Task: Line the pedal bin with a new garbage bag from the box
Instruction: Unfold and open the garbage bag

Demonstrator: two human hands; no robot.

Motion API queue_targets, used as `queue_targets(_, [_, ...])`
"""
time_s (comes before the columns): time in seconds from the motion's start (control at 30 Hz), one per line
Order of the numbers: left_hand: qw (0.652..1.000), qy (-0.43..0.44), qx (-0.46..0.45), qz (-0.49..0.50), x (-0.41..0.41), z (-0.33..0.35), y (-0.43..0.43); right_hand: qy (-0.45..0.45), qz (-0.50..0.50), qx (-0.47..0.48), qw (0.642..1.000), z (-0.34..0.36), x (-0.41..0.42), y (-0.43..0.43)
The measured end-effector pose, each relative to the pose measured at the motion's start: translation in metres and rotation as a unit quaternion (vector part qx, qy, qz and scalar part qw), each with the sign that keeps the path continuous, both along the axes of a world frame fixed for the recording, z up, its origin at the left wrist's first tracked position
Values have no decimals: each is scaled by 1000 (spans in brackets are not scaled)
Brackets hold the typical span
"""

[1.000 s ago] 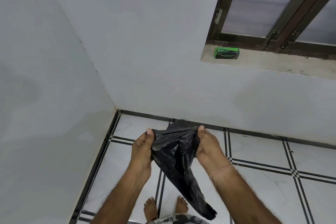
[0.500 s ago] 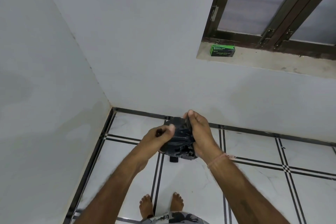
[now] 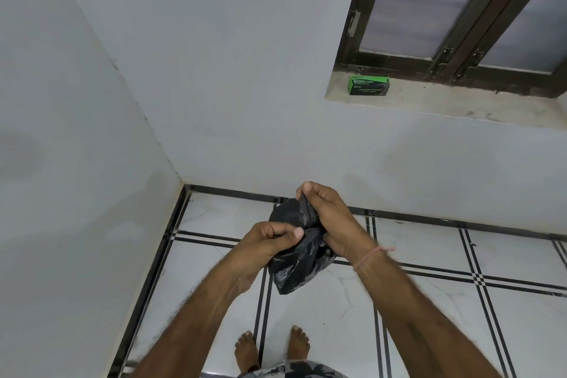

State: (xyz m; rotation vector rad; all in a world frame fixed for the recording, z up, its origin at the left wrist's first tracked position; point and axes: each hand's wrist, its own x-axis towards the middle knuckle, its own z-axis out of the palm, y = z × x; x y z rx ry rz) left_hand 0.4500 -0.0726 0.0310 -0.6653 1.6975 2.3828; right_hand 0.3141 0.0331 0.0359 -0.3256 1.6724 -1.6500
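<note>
Nearest the camera, two bare feet (image 3: 271, 347) stood on the tiled floor (image 3: 429, 316), close to the corner of the room. Above them both forearms reached forward and met at a crumpled black bag (image 3: 296, 267), held in the air between the hands, probably so its layers could be rubbed apart to find the mouth. The left hand (image 3: 267, 242) was nearly closed, thumb and fingertips pinching a fold at the bag's side. The right hand (image 3: 328, 218) was also narrow, its fingers pinched on the bag's upper edge while the rest of the plastic hung bunched below its palm. A thin thread (image 3: 369, 256) circled the right wrist. Farther off, the green box (image 3: 368, 85) sat on the window sill (image 3: 460, 101), well apart from the hands, apparently done with. No bin was in view, so lining seemed not yet begun.
</note>
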Motion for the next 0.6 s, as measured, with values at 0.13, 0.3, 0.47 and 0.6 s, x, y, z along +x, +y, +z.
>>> queue_targets(0.13, [996,-11,-21,86,1,-5,4,81,-163,95,979,-25,2,-3])
queue_targets(0.3, [980,-34,36,194,-3,-5,5,59,-132,30,989,-14,35,15])
queue_targets(0.47, [972,-26,105,208,-4,-6,8,-134,-46,-20,990,-8,54,9])
queue_targets(0.6, [965,-8,146,216,-4,-10,11,-189,-91,-45,977,-8,48,9])
